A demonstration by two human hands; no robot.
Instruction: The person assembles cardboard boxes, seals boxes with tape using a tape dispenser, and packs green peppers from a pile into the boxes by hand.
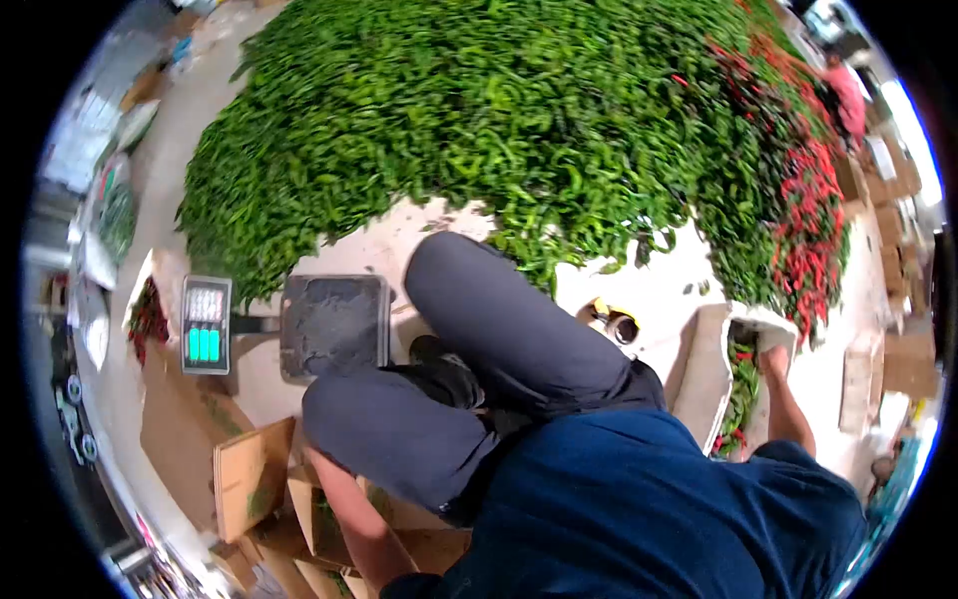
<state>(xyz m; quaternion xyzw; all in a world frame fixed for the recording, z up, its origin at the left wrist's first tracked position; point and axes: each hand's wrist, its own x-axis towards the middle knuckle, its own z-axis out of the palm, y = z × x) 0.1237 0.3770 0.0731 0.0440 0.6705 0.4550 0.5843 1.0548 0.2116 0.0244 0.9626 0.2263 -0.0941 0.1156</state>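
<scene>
At the right, my right hand (773, 361) is at the rim of a pale sack-like container (702, 371), its fingers closed over the edge and partly hidden. Green and some red peppers (739, 397) lie inside the container. My left forearm runs down beside my bent left knee at the lower left; the left hand is hidden behind the leg. A big heap of green peppers (479, 120) spreads in front of my knees, with red peppers (810, 215) along its right side.
A scale with a dark platform (334, 327) and a lit display (205, 343) stands left of my knees. Cardboard boxes (254, 476) sit at lower left. A yellow-and-black round object (621, 325) lies right of my leg. Another person (844, 95) is at the far upper right.
</scene>
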